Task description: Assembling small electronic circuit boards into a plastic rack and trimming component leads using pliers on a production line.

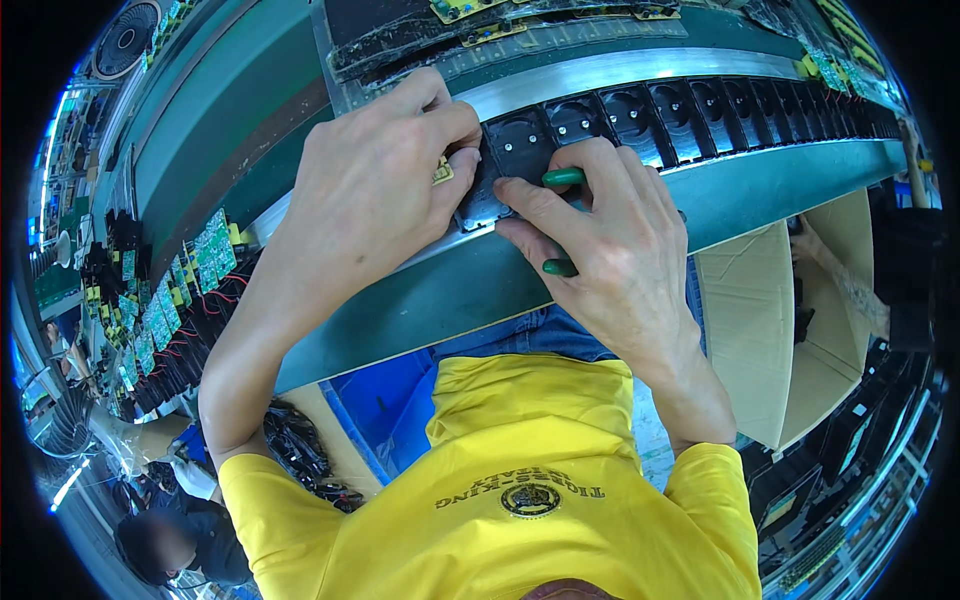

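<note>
My left hand [375, 180] is curled over the left end of a long row of black socket housings [640, 110] on a metal rail, with a small yellow-green circuit board [442, 171] pinched under its fingers. My right hand [600, 240] grips a green-handled tool [563, 177], likely pliers, its second green handle [560, 267] showing below the fingers. The tool's tip sits at the black socket housing [520, 145] between both hands. The tip itself is hidden by my fingers.
The metal rail [640, 70] runs along a green workbench [480, 280]. Several green circuit boards and black wired parts [170, 300] lie at the left. An open cardboard box [770, 320] stands at the right, a blue crate [385, 400] below the bench. Another person [165, 540] sits at lower left.
</note>
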Tool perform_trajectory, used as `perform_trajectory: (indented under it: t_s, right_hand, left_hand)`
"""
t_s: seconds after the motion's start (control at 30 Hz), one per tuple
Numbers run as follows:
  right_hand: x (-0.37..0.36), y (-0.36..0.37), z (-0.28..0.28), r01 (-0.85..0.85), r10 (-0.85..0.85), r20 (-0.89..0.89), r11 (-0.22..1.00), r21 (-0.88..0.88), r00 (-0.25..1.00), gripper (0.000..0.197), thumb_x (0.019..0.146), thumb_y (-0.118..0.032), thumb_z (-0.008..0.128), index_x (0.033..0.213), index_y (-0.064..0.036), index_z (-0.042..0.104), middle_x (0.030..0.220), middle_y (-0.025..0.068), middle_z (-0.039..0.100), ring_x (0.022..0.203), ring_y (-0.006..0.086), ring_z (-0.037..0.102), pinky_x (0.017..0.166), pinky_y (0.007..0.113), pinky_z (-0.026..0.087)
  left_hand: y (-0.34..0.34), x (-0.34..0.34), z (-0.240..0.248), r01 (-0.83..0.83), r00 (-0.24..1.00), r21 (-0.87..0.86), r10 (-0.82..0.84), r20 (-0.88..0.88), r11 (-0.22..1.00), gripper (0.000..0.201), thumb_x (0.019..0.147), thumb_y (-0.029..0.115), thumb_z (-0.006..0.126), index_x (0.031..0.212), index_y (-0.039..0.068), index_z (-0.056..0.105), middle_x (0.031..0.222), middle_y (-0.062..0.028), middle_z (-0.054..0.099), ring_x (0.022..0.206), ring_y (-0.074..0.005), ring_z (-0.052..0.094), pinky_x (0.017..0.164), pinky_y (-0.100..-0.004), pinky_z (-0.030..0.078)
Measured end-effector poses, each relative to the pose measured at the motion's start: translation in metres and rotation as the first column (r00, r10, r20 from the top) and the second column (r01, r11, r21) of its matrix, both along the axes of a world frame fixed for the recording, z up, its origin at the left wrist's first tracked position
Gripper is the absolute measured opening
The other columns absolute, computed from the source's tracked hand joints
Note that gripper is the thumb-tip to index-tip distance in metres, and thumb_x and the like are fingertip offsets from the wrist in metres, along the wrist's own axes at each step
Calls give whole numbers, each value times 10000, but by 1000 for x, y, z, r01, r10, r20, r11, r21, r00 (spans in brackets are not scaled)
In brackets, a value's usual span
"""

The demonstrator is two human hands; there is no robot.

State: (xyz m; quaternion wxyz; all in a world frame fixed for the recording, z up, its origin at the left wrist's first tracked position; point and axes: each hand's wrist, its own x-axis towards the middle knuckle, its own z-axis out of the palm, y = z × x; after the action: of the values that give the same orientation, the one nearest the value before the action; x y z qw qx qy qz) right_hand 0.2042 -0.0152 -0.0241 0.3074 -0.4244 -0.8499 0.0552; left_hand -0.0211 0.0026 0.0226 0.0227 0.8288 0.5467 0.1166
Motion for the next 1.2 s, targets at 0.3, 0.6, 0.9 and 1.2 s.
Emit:
perform_trajectory:
  t_s: [0.3, 0.6, 0.9, 1.2]
  right_hand:
    - [-1, 0, 1, 3, -3, 11, 1000, 1, 1000, 232, 886, -197, 936, 1115, -192, 899, 1141, 31, 628, 876, 195, 565, 774, 330, 522]
    - [-3, 0, 7, -4, 5, 17, 1000, -25, 1000, 183, 903, -187, 914, 1084, -182, 886, 1122, 29, 618, 886, 206, 564, 789, 332, 522]
    - [-3, -1, 6, -8, 9, 21, 1000, -24, 1000, 185, 900, -175, 910, 1083, -180, 882, 1118, 29, 613, 898, 214, 567, 798, 339, 527]
    - [-9, 8, 55, -215, 103, -389, 942, -258, 915, 314, 962, -220, 852, 1252, -102, 817, 1022, 43, 631, 844, 173, 563, 761, 312, 492]
  left_hand:
    - [-2, 1, -12, 11, 997, 43, -15, 77, 999, 23, 981, 87, 795, 961, 75, 797, 1067, -20, 645, 770, -256, 688, 672, -364, 568]
    - [-5, 1, -11, -5, 993, 33, 1, 120, 999, 37, 940, 93, 822, 929, 94, 787, 1088, 3, 639, 827, -225, 695, 667, -348, 545]
    - [-2, 5, -13, -79, 979, -58, 88, 184, 995, 95, 912, 67, 835, 988, 91, 784, 1138, 13, 657, 850, -184, 665, 733, -322, 532]
    - [-12, -7, -9, -53, 993, 26, 49, 108, 998, 44, 891, 100, 833, 893, 98, 789, 1101, -46, 615, 900, -229, 680, 676, -377, 558]
